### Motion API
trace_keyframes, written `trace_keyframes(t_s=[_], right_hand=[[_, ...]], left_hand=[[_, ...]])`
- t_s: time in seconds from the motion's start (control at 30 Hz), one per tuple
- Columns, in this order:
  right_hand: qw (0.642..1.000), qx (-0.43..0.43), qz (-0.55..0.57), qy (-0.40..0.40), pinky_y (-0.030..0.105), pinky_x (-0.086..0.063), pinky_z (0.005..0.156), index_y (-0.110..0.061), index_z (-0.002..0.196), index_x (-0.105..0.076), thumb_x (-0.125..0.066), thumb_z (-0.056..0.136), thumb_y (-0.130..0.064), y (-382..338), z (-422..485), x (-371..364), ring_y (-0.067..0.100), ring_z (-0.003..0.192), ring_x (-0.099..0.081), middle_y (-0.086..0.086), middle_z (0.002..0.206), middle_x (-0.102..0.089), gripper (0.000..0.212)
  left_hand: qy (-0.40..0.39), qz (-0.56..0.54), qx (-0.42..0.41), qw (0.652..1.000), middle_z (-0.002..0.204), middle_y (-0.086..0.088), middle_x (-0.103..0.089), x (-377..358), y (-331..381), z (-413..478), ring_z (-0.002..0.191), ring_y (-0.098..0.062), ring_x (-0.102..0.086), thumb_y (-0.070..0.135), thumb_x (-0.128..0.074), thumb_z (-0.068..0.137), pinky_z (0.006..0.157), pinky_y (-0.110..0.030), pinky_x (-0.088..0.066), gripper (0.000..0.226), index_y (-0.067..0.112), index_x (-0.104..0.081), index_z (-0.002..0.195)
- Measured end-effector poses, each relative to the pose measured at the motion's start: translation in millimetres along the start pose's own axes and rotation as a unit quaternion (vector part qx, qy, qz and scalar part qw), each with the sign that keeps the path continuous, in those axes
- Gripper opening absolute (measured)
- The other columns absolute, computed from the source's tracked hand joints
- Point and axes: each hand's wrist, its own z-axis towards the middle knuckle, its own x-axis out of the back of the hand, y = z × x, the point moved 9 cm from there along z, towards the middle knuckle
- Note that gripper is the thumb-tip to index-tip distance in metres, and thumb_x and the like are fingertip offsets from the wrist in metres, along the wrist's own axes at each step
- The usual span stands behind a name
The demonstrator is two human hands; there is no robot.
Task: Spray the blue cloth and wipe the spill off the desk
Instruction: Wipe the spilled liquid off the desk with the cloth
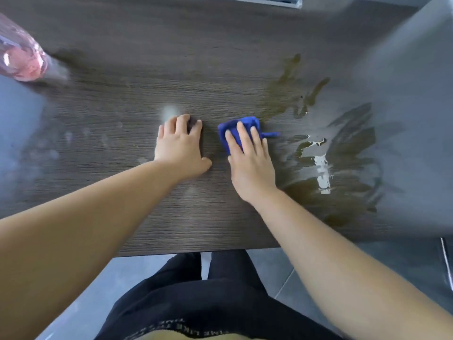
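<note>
The blue cloth (246, 121) is pressed onto the surface (147, 69) by the flat-fingered right hand (250, 165); the spill (343, 163) is smeared just right of it, the left hand (180, 148) laid flat just left

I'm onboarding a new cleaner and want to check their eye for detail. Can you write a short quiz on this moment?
1. True or false: the left hand holds the blue cloth.
2. The brown spill lies mostly on which side of the cloth? A) the person's left B) the person's right
3. Fill in: the pink bottle is at the far ____ of the desk.
Key: 1 false, the right hand presses it flat; 2 B; 3 left.
</note>
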Motion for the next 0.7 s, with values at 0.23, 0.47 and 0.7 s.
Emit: trace_keyframes(t_s=[0.23, 0.47, 0.7], right_hand=[[0.989, -0.143, 0.024, 0.021, 0.045, -0.004, 0.116, -0.022, 0.15, -0.011, -0.03, 0.102, -0.031, 44, 70, 23, 0.031, 0.145, -0.002, 0.006, 0.159, -0.002, 0.053], [0.999, -0.041, -0.022, 0.021, 0.049, -0.013, 0.114, -0.015, 0.147, -0.027, -0.039, 0.095, -0.035, -3, -17, 2, 0.037, 0.141, -0.019, 0.013, 0.155, -0.022, 0.058], [0.993, -0.113, 0.008, 0.022, 0.045, -0.004, 0.116, -0.022, 0.15, -0.014, -0.031, 0.101, -0.032, 62, 73, 25, 0.028, 0.145, -0.005, 0.003, 0.158, -0.006, 0.053]], left_hand=[[-0.05, 0.047, 0.004, 0.998, 0.153, -0.01, -0.01, -4, 0, -1, 0.14, -0.035, -0.006, 0.052, -0.061, 0.075, 0.113, -0.046, -0.015, 0.092, 0.019, -0.014, 0.148], [-0.018, 0.018, 0.014, 1.0, 0.139, -0.01, -0.027, 11, 23, 19, 0.128, -0.033, -0.025, 0.039, -0.06, 0.078, 0.1, -0.041, -0.031, 0.062, 0.018, -0.038, 0.131], [-0.09, 0.042, 0.02, 0.995, 0.142, -0.007, -0.02, 9, 23, 36, 0.13, -0.033, -0.021, 0.041, -0.072, 0.072, 0.09, -0.042, -0.04, 0.089, 0.029, -0.02, 0.144]])
